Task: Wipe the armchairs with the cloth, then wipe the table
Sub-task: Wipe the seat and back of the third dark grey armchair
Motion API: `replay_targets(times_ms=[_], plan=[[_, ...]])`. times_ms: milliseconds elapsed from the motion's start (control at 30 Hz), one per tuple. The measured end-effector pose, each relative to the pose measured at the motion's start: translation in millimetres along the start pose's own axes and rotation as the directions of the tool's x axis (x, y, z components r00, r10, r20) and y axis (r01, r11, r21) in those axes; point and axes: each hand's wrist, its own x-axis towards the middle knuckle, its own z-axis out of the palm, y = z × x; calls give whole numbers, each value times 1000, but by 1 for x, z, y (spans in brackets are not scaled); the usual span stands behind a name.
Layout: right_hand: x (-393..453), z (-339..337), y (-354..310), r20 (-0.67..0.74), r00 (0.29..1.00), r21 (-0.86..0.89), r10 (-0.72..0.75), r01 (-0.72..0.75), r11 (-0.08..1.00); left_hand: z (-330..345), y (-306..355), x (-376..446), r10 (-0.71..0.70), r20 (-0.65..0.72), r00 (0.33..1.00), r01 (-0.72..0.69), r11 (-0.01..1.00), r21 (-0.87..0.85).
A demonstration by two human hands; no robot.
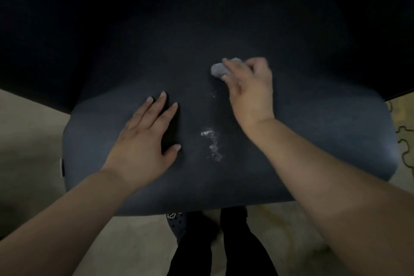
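Your right hand (248,89) grips the grey cloth (220,70), bunched small, against the dark armchair (324,132) seat — toward the back of the cushion. Your left hand (143,141) lies flat on the seat, fingers straight and spread, holding nothing. Between your hands sits a white powdery smear (211,143) — well short of the cloth.

Open dark seat (313,132) on both sides; left hand (143,145) lying flat left of centre; backrest (201,18) rising behind.
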Motion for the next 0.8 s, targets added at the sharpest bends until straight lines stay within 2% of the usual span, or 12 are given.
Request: replay_targets(times_ms=[67, 133, 167, 200, 300, 367, 467, 600, 667, 733, 800], plan=[[-20, 7, -13, 144, 976, 16, -163, 163, 987, 0, 0, 0, 4, -1, 1000, -4, 1000, 8], [-51, 6, -20, 300, 894, 93, -334, 321, 943, -2, 1, 0, 2, -1, 1000, -2, 1000, 8], [-61, 2, -19, 333, 861, 113, -385, 368, 923, -3, 1, 1, 2, -1, 1000, -2, 1000, 8], [-63, -3, -15, 324, 863, 112, -388, 373, 921, -4, 1, 0, 3, 2, 1000, -3, 1000, 9], [-53, -17, 9, 83, 985, -12, -151, 152, 988, -6, -2, -3, -3, -2, 1000, 3, 1000, 4], [-57, -20, 17, -12, 1000, -64, -19, 18, 998, -7, -5, -7, -13, -7, 1000, 13, 1000, 9], [-95, -4, -2, -25, 999, -12, 46, -47, 999, -7, -8, -13, -24, -16, 1000, 24, 1000, 20], [-122, 19, -41, 56, 994, 151, 94, -102, 983, -6, -10, -22, -30, -20, 999, 30, 999, 34], [-113, 15, -37, -10, 993, 144, 119, -116, 983, -5, -12, -26, -41, -36, 999, 42, 999, 29], [-109, 5, -27, -96, 984, 59, 149, -144, 988, -4, -15, -30, -53, -41, 998, 54, 998, 29], [-114, 0, -27, -78, 988, 21, 134, -132, 991, -4, -18, -35, -69, -43, 997, 70, 997, 23]])
